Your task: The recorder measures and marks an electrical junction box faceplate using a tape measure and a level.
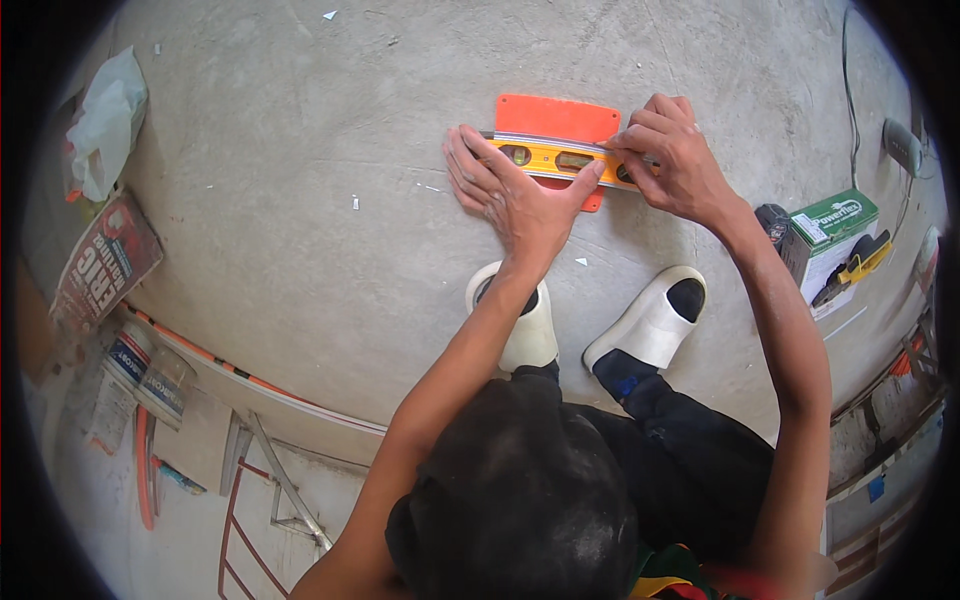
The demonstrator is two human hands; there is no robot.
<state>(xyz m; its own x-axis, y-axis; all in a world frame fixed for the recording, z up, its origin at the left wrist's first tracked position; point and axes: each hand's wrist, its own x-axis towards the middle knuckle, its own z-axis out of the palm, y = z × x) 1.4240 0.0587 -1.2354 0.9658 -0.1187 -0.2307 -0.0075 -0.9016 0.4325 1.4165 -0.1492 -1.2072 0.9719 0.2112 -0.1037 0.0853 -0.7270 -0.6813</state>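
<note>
A yellow spirit level lies across an orange plastic sheet on the concrete floor. The sheet has small holes at its corners and shows above and below the level. My left hand presses on the level, fingers over its left end and thumb near its middle. At the level's right part, my right hand pinches a thin, pointed thing, perhaps a pencil, with its tip at the level's upper edge. The fingers hide most of that thing.
A green and white box, pliers with yellow handles and a cable stand to the right. At left are a plastic bag, a printed sack and paint cans. A metal frame is at lower left. Small white scraps dot the floor.
</note>
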